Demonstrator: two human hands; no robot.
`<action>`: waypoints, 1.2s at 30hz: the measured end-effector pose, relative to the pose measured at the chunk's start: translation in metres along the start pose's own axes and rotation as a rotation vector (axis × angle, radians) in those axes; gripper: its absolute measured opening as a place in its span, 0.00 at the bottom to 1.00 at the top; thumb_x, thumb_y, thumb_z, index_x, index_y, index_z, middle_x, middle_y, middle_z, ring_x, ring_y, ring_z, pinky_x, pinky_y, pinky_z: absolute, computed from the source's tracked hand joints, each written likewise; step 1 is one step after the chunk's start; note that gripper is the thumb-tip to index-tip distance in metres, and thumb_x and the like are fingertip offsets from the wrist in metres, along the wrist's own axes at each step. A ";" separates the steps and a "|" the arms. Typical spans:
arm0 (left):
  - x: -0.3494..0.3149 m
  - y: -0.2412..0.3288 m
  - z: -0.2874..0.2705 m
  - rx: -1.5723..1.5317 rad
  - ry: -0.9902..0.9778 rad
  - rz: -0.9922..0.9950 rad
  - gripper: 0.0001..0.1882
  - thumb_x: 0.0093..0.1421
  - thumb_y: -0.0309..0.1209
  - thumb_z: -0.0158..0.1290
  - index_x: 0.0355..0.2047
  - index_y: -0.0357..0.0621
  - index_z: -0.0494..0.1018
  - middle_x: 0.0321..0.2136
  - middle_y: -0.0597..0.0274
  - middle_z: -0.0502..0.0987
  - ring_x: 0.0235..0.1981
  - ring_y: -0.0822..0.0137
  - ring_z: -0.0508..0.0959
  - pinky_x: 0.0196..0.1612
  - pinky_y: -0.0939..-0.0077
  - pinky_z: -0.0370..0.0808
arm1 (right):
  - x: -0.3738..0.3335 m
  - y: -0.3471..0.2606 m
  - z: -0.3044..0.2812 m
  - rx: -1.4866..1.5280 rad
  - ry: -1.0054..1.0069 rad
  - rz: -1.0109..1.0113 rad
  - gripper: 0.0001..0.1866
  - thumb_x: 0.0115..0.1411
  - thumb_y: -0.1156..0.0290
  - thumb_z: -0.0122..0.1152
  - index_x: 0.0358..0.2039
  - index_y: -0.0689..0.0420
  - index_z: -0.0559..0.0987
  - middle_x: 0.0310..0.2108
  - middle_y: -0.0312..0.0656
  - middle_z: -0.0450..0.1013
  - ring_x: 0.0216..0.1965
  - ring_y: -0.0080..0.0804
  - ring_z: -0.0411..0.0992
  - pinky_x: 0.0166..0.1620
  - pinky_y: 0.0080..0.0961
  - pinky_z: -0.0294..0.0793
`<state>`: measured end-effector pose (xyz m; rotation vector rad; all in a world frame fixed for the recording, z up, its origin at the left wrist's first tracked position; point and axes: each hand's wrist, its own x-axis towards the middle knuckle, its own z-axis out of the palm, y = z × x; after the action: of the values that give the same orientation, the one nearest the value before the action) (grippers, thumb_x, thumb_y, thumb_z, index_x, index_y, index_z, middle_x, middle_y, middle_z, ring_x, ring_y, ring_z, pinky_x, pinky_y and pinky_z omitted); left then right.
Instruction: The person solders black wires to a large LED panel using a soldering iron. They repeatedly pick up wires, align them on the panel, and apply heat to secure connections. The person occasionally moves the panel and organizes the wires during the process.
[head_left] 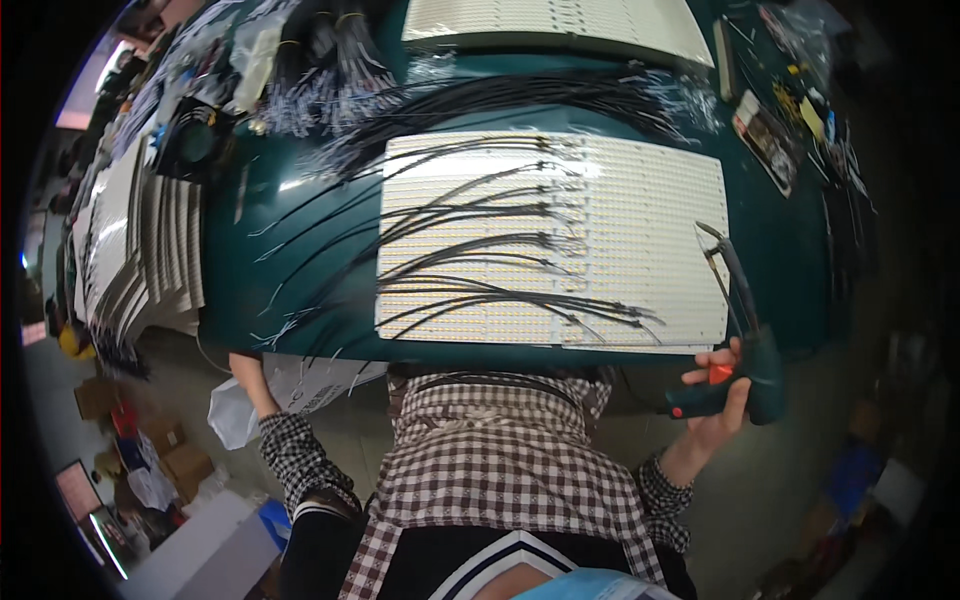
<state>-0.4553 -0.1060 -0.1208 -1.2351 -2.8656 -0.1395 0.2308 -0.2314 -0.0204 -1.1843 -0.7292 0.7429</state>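
Observation:
My right hand is closed round the grip of a dark green soldering gun with an orange trigger. Its long thin tip points away from me, over the right edge of a white LED strip panel. Rows of small yellowish LEDs run across the panel. Several black cables lie over its left half, their stripped ends at the middle and their other ends hanging left. At the table's front left edge is my left hand; the edge hides its fingers, so I cannot tell what they hold.
A green table carries everything. Behind the panel lies a bundle of black cables, and farther back a second white panel stack. Stacked panels stand at the left. Below the front edge hangs a white plastic bag.

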 end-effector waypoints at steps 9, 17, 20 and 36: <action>-0.107 0.178 -0.224 -0.282 -0.737 0.759 0.13 0.50 0.20 0.57 0.39 0.31 0.76 0.30 0.51 0.78 0.32 0.60 0.78 0.36 0.71 0.73 | -0.004 -0.005 0.003 -0.043 0.083 0.035 0.30 0.66 0.55 0.48 0.54 0.72 0.64 0.36 0.53 0.73 0.28 0.33 0.77 0.29 0.22 0.79; -0.202 0.375 -0.177 -0.562 -0.541 1.822 0.16 0.51 0.26 0.61 0.42 0.43 0.74 0.39 0.58 0.76 0.41 0.57 0.76 0.40 0.66 0.73 | -0.013 -0.015 0.011 -0.041 0.006 0.041 0.32 0.64 0.55 0.51 0.54 0.73 0.65 0.37 0.53 0.74 0.30 0.36 0.77 0.30 0.25 0.80; -0.216 0.395 -0.140 -0.473 -0.547 1.822 0.12 0.51 0.26 0.60 0.37 0.43 0.74 0.34 0.59 0.74 0.36 0.58 0.75 0.36 0.65 0.71 | -0.023 -0.014 0.005 0.008 0.055 0.077 0.31 0.63 0.56 0.53 0.54 0.74 0.66 0.38 0.54 0.75 0.32 0.39 0.78 0.30 0.28 0.82; -0.227 0.406 -0.119 -0.409 -0.550 1.757 0.06 0.54 0.27 0.57 0.31 0.45 0.71 0.28 0.63 0.71 0.35 0.61 0.72 0.37 0.67 0.64 | -0.021 -0.019 0.011 -0.087 0.090 0.167 0.32 0.60 0.56 0.57 0.52 0.74 0.68 0.36 0.53 0.75 0.34 0.40 0.78 0.28 0.27 0.83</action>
<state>-0.0065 -0.0033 0.0167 -3.5164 -0.8838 -0.3273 0.2122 -0.2471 -0.0018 -1.3614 -0.5976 0.7963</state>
